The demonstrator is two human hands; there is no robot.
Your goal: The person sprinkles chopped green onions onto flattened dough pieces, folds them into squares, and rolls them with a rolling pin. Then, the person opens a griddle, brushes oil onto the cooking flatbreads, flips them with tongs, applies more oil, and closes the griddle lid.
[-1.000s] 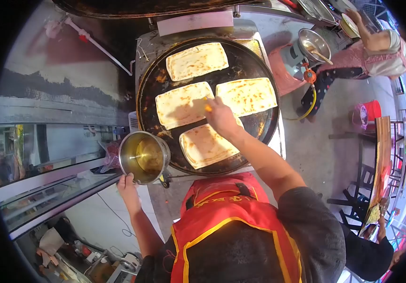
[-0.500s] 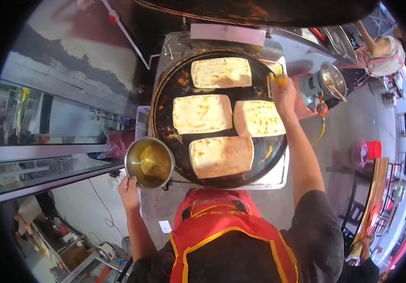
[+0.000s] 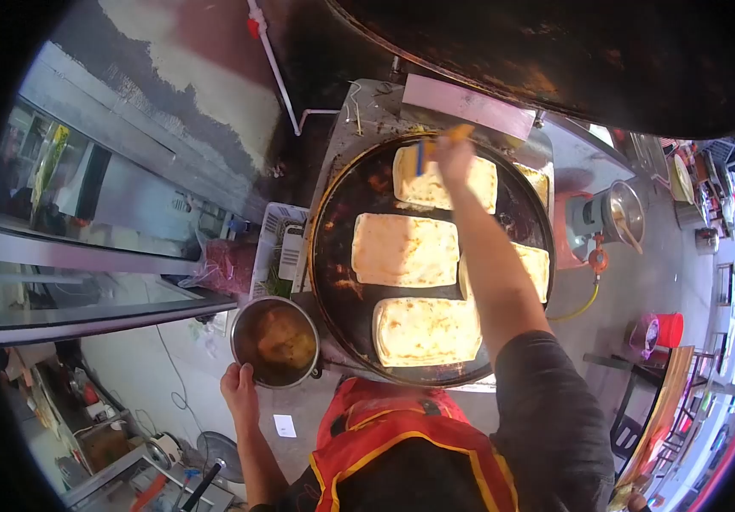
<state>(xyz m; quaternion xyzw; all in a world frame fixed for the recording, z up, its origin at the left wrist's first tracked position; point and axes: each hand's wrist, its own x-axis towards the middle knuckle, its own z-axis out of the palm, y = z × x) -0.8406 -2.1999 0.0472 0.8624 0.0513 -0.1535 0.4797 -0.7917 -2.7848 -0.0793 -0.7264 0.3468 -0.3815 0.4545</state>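
My left hand (image 3: 238,388) is closed on the near rim or handle of a round metal pot (image 3: 313,328), with yellowish liquid inside. My right hand (image 3: 455,164) grips a brush (image 3: 420,157) with a yellow handle and a blue edge, over the far flatbread (image 3: 475,189); motion blurs it. Whether the bristles touch the bread I cannot tell. Below lie a middle flatbread (image 3: 405,249), a near flatbread (image 3: 428,333) and a right flatbread (image 3: 531,269), partly hidden by my forearm. All rest on a round black griddle (image 3: 336,256).
A large dark lid (image 3: 555,60) hangs over the griddle's far side. White baskets (image 3: 275,230) stand left of the griddle, near a glass window frame (image 3: 94,256). To the right are a metal bowl (image 3: 626,209) and a gas regulator (image 3: 598,260) with a yellow hose.
My right hand has swung left with the brush, from the griddle's right edge to over the far flatbread. The camera view has shifted and tilted. The left hand still holds the pot.
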